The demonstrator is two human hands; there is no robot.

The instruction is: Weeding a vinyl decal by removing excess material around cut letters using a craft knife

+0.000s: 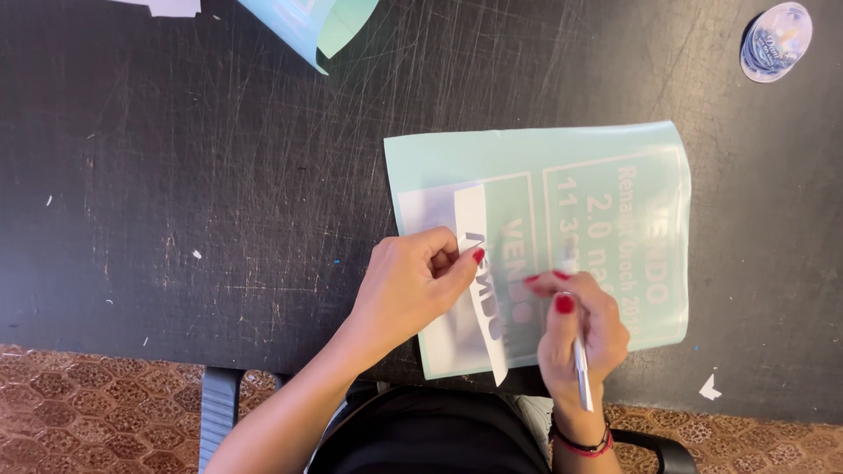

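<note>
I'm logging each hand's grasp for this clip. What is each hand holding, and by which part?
Left hand pinches the peeled white vinyl strip near its upper end. Right hand holds a silver weeding tool around mid-shaft, pen-style.

Black surface (219, 175), heavily scratched, flecked with white scraps. Beyond its near edge, floor (97, 412) of brown patterned tiles. Dark chair arm (654, 448) at near right. Even light.

Table top (219, 175): black, streaked with pale scratches and white flecks. Vinyl sheet (597, 167): mint green, white lettering and white frame lines. Peeled strip (481, 290): white, dark letter shapes on it. Fingernails on left hand (413, 285) and right hand (580, 329): red. Pen-like tool (582, 373): silver. Wrist bands (581, 441): red and black. Floor (88, 412): reddish-brown honeycomb pattern. Round disc (776, 41): pale blue-white.
</note>
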